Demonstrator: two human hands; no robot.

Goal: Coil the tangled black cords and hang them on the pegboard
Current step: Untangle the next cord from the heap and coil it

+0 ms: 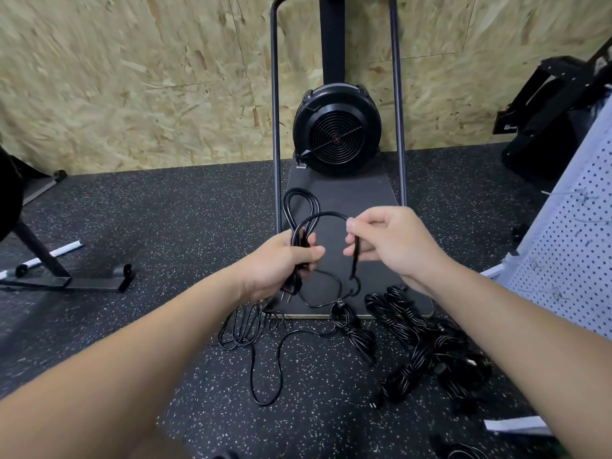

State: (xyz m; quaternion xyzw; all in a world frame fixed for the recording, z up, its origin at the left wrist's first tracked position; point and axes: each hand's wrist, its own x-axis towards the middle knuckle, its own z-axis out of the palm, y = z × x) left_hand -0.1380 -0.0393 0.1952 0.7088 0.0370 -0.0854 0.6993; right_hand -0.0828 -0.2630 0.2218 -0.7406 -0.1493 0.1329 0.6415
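While the left hand (281, 260) grips loops, the right hand (387, 243) pinches the cord (331, 215).

Two bare forearms, no sleeves in view; left hand (278, 263) and right hand (394, 241) seemingly without rings or gloves.

Even, fairly bright indoor light, probably from overhead; shadows are soft and faint. Wide-angle bending stretches the forearms at 5 and 7 o'clock. The OSB wall (132, 77) at 10 o'clock smears with motion blur. Small glints streak the coiled cords (427, 342).
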